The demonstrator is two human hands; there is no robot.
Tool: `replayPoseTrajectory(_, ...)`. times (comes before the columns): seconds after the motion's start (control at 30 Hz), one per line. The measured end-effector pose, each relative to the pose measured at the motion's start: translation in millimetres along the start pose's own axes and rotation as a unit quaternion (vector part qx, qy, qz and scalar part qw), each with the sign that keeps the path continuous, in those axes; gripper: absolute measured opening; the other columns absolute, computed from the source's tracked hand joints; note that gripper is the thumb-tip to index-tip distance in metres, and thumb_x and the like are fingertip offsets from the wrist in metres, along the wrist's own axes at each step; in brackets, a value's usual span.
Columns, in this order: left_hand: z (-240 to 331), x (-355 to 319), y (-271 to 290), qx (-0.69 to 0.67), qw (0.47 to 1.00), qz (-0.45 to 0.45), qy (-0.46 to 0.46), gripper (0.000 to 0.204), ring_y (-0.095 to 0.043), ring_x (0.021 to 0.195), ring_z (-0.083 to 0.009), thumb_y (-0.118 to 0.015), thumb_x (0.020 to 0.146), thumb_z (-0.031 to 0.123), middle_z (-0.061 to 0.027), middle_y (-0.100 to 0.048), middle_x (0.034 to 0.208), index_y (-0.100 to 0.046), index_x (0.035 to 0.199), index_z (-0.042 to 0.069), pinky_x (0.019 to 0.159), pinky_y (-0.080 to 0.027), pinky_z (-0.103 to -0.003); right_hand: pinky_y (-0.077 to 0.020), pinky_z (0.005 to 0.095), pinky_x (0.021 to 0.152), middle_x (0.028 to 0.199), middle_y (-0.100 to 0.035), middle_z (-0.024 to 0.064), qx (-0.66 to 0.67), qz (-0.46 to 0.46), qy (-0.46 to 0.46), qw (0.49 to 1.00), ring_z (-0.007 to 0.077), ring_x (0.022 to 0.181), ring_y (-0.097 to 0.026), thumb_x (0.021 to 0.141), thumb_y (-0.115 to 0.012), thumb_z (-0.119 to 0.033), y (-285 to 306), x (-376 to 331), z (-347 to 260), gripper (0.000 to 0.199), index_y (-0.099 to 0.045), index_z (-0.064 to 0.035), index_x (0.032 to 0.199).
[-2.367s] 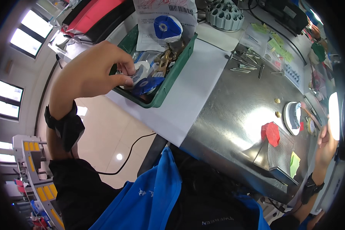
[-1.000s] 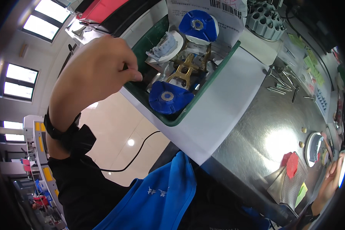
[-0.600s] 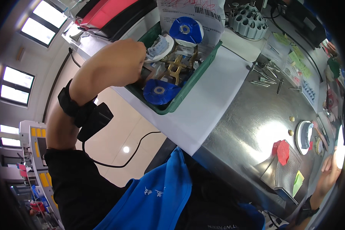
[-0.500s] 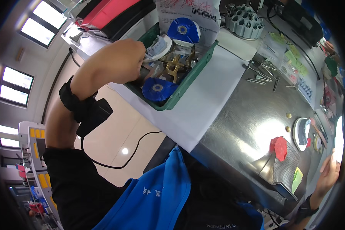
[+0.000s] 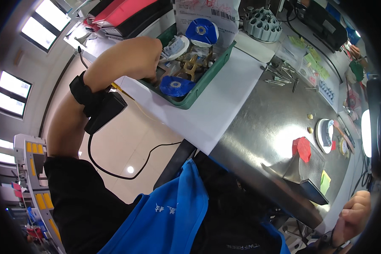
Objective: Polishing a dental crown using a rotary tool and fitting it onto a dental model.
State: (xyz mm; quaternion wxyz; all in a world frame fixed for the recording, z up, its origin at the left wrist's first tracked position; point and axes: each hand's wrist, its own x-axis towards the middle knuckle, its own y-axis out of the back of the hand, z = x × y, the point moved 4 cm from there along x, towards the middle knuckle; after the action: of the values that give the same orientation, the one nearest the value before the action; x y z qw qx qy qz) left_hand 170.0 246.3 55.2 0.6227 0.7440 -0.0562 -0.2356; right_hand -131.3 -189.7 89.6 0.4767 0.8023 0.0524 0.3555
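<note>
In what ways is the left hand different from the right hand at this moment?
Place: the left hand reaches into the green box; the right hand is at the picture's lower right, apart from the box.
View: the left hand shows mainly its back; the right hand shows curled fingers.
Shared: both are bare, with black wrist straps.

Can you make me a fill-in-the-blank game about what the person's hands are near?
1. The person's ____ hand reaches into the plastic tub.
2. The colour of the plastic tub is ____.
3. Altogether, ____ big blue plates show in the tub.
4. The person's other hand is curled near the ____ side of the picture.

Missing words: left; green; two; right.
</note>
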Motion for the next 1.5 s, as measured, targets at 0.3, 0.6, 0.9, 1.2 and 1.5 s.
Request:
replayPoseTrajectory(0.3,-6.5,-11.9,-5.3,0.003,0.998,0.069,0.0,0.009,-0.068,0.063,-0.0362,-0.076,0.065,0.007,-0.0208,-0.066,0.066,-0.073,0.069,-0.001,0.065,-0.056,-0.041,-0.0388,0.0339,0.055,0.06,-0.044,-0.0001,0.042,-0.169,0.109,0.979,0.0178,0.053,-0.046,0.072,-0.067,0.001,-44.7,87.0,-84.4,0.025,-0.064,-0.0027,0.097)
replayPoseTrajectory(0.6,-1.5,-2.7,-6.7,0.057,0.989,0.138,-0.017,0.016,-0.068,0.066,-0.0405,-0.074,0.065,0.012,-0.0254,-0.064,0.067,-0.071,0.068,-0.003,0.066,-0.055,-0.044,-0.0518,0.0322,0.079,0.102,-0.064,0.0108,-0.081,-0.084,0.125,0.985,0.0237,0.099,-0.063,0.077,-0.071,-0.015,-192.8,190.5,-107.9,0.04,-0.061,0.002,0.111)
replayPoseTrajectory(0.9,-1.8,-3.8,3.6,0.035,0.999,-0.008,-0.021,0.02,-0.068,0.062,-0.0338,-0.079,0.065,0.019,-0.0197,-0.067,0.065,-0.074,0.068,0.0,0.065,-0.056,-0.042,-0.0506,0.0346,0.086,0.112,-0.067,0.0161,-0.111,-0.091,0.148,0.978,0.0268,0.112,-0.063,0.08,-0.069,-0.014,-220.4,205.1,-86.1,0.044,-0.06,0.0061,0.118)
replayPoseTrajectory(1.2,3.7,-13.7,-7.1,0.1,0.993,-0.025,-0.057,0.019,-0.068,0.06,-0.0291,-0.078,0.068,0.02,-0.0142,-0.068,0.062,-0.073,0.067,0.002,0.06,-0.054,-0.04,-0.0504,0.0389,0.098,0.125,-0.063,0.0174,-0.083,-0.165,0.159,0.97,0.0304,0.123,-0.06,0.083,-0.069,-0.015,-197.3,194.6,-81.0,0.052,-0.057,0.0048,0.13)
replayPoseTrajectory(1.5,22.1,-101.9,31.1,-0.192,0.958,0.2,-0.078,0.014,-0.054,0.052,-0.0252,-0.06,0.082,0.013,-0.0135,-0.056,0.06,-0.06,0.08,-0.001,0.052,-0.042,-0.037,-0.0519,0.0431,0.099,0.128,-0.062,0.0188,-0.008,-0.259,0.05,0.965,0.0354,0.123,-0.06,0.083,-0.07,-0.013,-161.0,174.8,-71.7,0.051,-0.057,0.0015,0.13)
